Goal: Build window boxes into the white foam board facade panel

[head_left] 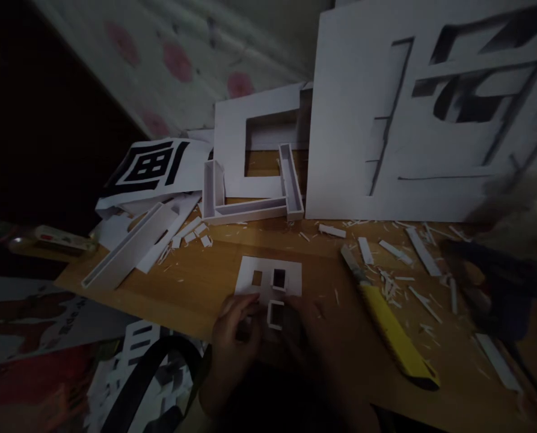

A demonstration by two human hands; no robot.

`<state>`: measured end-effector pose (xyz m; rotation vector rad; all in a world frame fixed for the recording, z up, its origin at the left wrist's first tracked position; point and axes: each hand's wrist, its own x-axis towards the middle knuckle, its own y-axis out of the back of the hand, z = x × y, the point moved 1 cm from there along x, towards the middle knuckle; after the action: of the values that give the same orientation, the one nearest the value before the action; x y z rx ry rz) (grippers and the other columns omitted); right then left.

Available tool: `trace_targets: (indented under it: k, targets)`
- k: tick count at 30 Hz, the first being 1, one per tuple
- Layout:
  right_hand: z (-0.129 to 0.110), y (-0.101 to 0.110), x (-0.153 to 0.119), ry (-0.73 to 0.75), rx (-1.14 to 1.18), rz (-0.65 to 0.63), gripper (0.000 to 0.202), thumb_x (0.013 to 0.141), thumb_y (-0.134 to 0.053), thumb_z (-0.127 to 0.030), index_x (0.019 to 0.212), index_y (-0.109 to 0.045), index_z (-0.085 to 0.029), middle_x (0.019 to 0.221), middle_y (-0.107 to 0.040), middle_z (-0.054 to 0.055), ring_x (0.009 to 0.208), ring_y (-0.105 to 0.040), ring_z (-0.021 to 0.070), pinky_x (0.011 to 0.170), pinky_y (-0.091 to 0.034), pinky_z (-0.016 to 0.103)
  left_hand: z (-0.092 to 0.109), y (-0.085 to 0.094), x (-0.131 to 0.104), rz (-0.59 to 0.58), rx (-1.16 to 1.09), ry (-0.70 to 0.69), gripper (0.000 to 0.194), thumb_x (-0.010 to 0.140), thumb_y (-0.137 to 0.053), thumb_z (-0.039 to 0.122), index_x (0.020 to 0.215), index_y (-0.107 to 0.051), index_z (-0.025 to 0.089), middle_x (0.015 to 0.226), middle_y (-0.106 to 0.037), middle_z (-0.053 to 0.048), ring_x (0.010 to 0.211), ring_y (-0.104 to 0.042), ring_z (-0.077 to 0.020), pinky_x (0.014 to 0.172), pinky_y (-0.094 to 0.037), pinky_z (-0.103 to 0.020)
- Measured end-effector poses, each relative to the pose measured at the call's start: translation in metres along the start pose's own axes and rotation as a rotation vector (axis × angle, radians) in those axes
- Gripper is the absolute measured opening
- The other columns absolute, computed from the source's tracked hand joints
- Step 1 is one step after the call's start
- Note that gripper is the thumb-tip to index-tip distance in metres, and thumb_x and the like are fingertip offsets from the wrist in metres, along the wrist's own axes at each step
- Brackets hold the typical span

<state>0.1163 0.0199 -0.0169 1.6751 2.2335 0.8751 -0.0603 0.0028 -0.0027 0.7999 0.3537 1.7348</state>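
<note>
Our left hand [236, 328] and right hand [299, 325] flank the lower white frame [270, 316], its long axis pointing away from us, the right nearer; whether either grips, we cannot tell.

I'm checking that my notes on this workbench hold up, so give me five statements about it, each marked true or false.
1. The left hand and right hand are both at the small white card. True.
2. The right hand holds the yellow cutter. False: the yellow cutter lies on the table.
3. White offcuts are scattered near the cutter. True.
4. The black-printed sheet lies at the far right. False: the black-printed sheet lies to the left.
5. The card has a rectangular hole. True.
</note>
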Motion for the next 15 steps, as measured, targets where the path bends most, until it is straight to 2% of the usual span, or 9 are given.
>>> trace_targets:
  k: [4,9,15]
  targets:
    - [-0.004,0.006,0.004,-0.006,-0.054,-0.024,0.056,0.076,-0.055,-0.002,0.127,-0.053,-0.025,0.119,-0.07,0.006,0.103,-0.064,0.0268,0.085,-0.055,0.041,0.001,-0.002,0.0,0.007,0.024,-0.014,0.039,0.082,-0.054,0.004,0.114,-0.065,0.025,0.107,-0.071,-0.003,0.096,-0.072,-0.0147,0.081,-0.059,-0.025]
    - [-0.004,0.009,0.005,0.01,-0.088,-0.005,0.052,0.081,-0.056,-0.006,0.129,-0.054,-0.025,0.119,-0.07,0.007,0.107,-0.064,0.0268,0.09,-0.053,0.043,0.004,0.0,0.004,0.081,0.094,-0.134,0.023,0.084,-0.059,0.009,0.102,-0.066,0.023,0.092,-0.072,-0.002,0.088,-0.069,-0.016,0.079,-0.058,-0.028]
    - [-0.011,0.014,0.003,-0.014,-0.093,0.008,0.043,0.087,-0.056,-0.011,0.127,-0.054,-0.027,0.119,-0.069,0.006,0.105,-0.064,0.0258,0.087,-0.054,0.041,0.003,0.001,0.007,0.042,0.087,-0.227,0.021,0.081,-0.059,0.007,0.089,-0.07,0.023,0.087,-0.068,-0.003,0.083,-0.065,-0.0164,0.072,-0.056,-0.028]
